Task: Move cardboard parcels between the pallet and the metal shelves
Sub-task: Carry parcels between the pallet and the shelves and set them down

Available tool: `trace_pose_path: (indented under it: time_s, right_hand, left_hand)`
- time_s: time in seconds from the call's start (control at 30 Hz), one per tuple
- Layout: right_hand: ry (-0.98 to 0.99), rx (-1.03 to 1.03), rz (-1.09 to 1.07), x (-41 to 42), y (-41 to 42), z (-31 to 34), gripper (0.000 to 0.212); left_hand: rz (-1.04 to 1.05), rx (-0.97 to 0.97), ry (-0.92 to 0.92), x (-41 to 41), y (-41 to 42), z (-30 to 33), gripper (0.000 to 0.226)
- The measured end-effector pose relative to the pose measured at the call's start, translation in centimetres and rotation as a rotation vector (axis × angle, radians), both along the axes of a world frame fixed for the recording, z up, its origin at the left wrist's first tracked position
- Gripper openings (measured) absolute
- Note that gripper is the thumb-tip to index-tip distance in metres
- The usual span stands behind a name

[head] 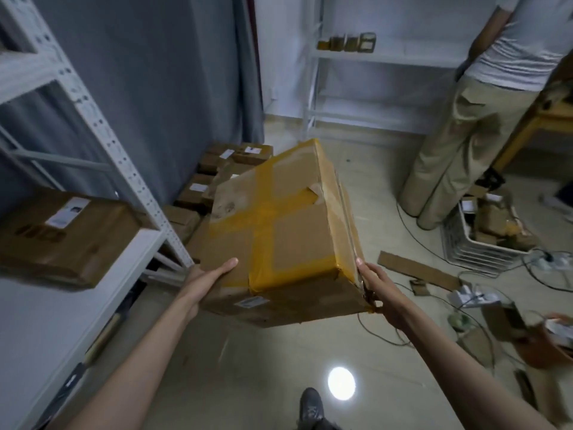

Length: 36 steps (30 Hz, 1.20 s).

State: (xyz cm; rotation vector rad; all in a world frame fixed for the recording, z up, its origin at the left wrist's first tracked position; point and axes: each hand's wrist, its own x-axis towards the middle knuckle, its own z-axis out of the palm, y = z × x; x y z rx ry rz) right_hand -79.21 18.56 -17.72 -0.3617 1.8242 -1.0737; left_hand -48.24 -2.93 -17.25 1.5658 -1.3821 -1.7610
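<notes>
While carried: box (279, 231), flat left hand (210, 277) and right hand (376, 293) pressing its sides.
Left: shelf (93, 262) with parcel (62, 237).
Upper right: person (483, 103).

Grey curtain (161, 88) hanging behind. White plastic crate (474, 243) on the floor, beside a standing person (483, 97). Cables (434, 243) and cardboard strip (415, 270) nearby.

Both forearms extended forward, bare; left hand (207, 279) flat against the left side of the cardboard parcel (279, 231), fingers straight; right hand (379, 290) pressed to its right edge, fingers extended; parcel carried between the palms, tilted.
</notes>
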Motion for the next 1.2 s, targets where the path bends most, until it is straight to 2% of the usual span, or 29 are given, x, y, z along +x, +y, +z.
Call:
trace_pose_path:
  time_s: [0.23,0.5,0.7,0.83,1.0,1.2]
  right_hand:
    - [0.001,-0.022,-0.024,-9.6,-3.7,0.0,0.075]
    - [-0.008,-0.019,0.004,-17.6,-12.3,-2.0,0.078]
    - [0.017,-0.014,0.008,-26.5,-23.6,-4.2,0.084]
    - [-0.014,0.029,0.006,-31.8,-31.9,-4.5,0.085]
    - [-0.047,0.051,0.008,-35.7,-39.9,-4.6,0.084]
    - [-0.092,0.083,0.016,-39.1,-48.2,-5.8,0.08]
  left_hand:
    - [-0.026,-0.008,-0.079,-9.8,-5.1,0.7,0.114]
    - [-0.078,-0.014,-0.128,-18.3,-14.5,-0.7,0.106]
    - [-0.051,0.03,-0.126,-26.9,-25.2,-3.4,0.096]
    - [-0.032,0.079,-0.133,-32.0,-33.0,-4.0,0.1]
    - [-0.043,0.073,-0.155,-36.4,-41.2,-3.6,0.097]
    - [-0.076,0.118,-0.191,-39.7,-49.5,-3.4,0.107]
